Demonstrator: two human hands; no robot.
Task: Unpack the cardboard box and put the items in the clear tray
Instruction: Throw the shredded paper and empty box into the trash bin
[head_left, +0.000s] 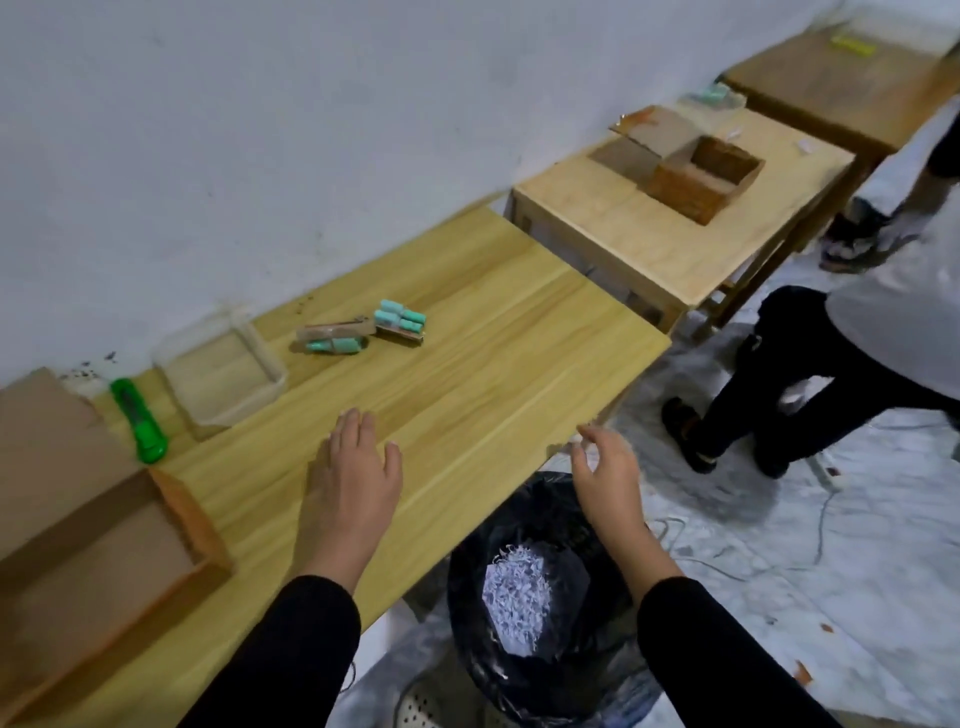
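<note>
An open cardboard box (98, 540) sits at the left end of the wooden table (467, 374). Behind it by the wall stands the clear tray (270, 387), with nothing visible inside. Two packs of teal cylinders on cardboard backing lie to its right, one pack (332, 338) face down and the other pack (401, 322) face up. My left hand (353, 483) hovers flat over the table, fingers apart, holding nothing. My right hand (608, 473) hangs past the table's front edge above a bin, fingers spread and holding nothing.
A green utility knife (139, 421) lies between box and tray. A bin lined with a black bag (540, 587) holds shredded white paper below the table edge. Further tables carry another cardboard box (701, 176). A person's legs (769, 384) stand at right; cables run on the floor.
</note>
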